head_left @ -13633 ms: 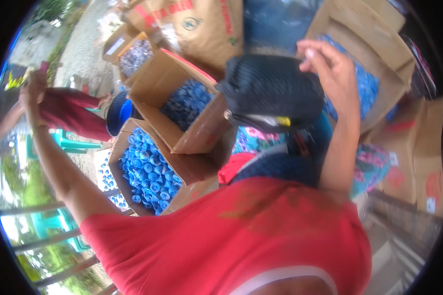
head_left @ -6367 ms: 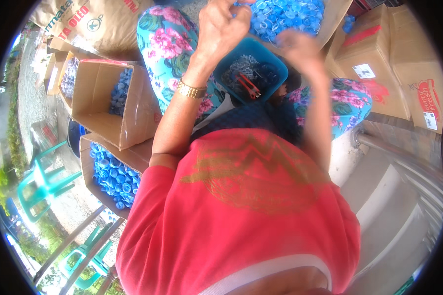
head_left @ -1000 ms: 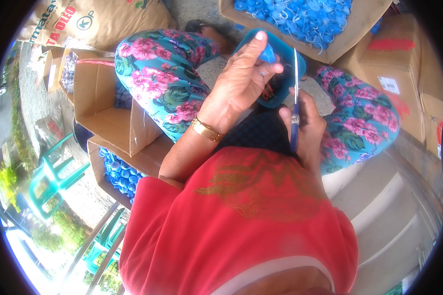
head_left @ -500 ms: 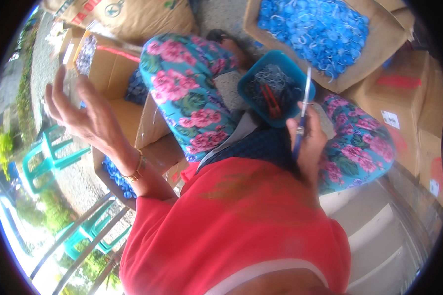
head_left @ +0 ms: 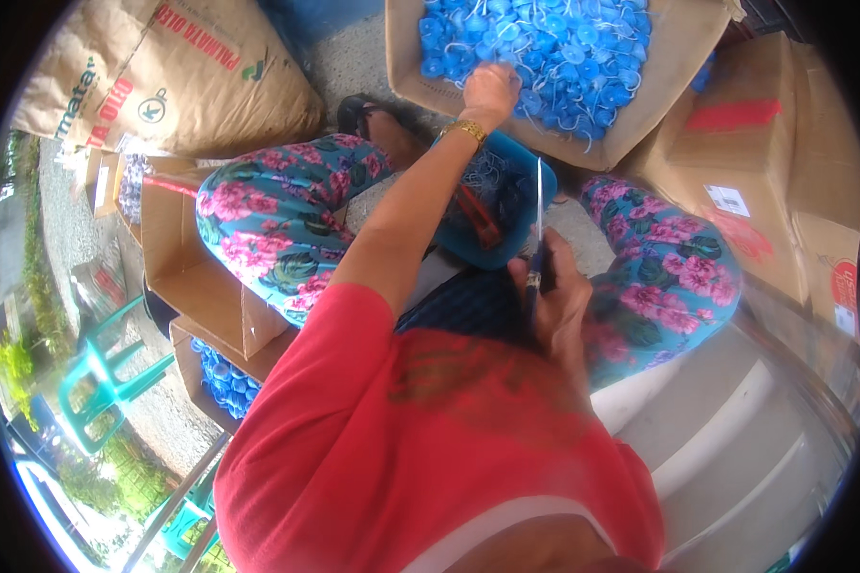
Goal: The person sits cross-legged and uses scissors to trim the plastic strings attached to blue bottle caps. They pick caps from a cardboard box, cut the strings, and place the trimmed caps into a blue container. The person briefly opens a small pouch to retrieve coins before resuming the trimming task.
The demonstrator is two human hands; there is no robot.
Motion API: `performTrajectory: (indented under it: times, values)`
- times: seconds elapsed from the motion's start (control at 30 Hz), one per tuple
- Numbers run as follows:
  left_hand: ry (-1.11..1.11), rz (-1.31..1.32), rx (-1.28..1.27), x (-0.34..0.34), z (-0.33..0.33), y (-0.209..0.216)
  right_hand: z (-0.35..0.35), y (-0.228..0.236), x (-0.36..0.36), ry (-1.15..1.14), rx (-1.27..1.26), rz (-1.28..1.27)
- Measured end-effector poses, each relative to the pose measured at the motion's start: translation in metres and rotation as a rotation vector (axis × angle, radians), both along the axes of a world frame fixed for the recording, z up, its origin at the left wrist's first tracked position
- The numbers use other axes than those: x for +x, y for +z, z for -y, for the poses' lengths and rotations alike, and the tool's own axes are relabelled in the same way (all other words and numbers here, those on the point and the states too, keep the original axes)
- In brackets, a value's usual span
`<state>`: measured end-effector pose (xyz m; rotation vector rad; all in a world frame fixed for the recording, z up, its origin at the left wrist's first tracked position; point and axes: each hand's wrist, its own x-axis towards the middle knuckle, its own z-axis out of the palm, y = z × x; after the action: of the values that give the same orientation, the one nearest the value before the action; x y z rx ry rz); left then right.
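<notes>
My left hand (head_left: 492, 91) reaches across to the near left side of a cardboard box (head_left: 406, 53) full of blue plastic discs with thin pale loops (head_left: 573, 57). Its fingers are curled down at the discs, and I cannot make out what is in them. My right hand (head_left: 562, 296) is closed round the dark blue handle of a slim pointed blade (head_left: 540, 205), which points up and away from me. Between my knees, just beyond the right hand, sits a teal basin (head_left: 516, 244). Pale stringy scraps (head_left: 487, 172) and a red tool (head_left: 478, 218) lie in it.
A large brown sack (head_left: 191, 86) stands at the far left. Open cardboard cartons (head_left: 196, 296) are by my left leg, one with blue pieces (head_left: 222, 377). Taped boxes (head_left: 745, 162) stack up on the right. Green plastic chairs (head_left: 100, 387) stand farther left.
My left hand has swung from the left, where it was raised with fingers apart, over to the discs in the box. The right hand still grips the blade. The view has shifted.
</notes>
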<state>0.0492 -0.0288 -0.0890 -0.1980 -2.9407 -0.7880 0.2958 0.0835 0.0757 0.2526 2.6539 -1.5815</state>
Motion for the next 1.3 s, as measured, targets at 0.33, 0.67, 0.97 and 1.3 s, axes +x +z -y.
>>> performTrajectory:
  times: [0.33,0.67,0.97,1.3]
  values:
    - [-0.280,0.003,-0.095,-0.029,0.007,-0.036,-0.001,-0.005,-0.008,0.010,0.000,-0.044]
    - [-0.110,0.506,1.211,0.022,0.041,0.093,-0.005,-0.006,-0.003,-0.016,-0.128,0.015]
    - [-0.466,0.768,1.278,0.076,0.049,0.202,-0.005,0.015,-0.001,0.100,-0.280,-0.027]
    - [-0.576,1.130,1.391,0.099,0.046,0.220,-0.005,0.041,0.009,0.169,-0.479,0.030]
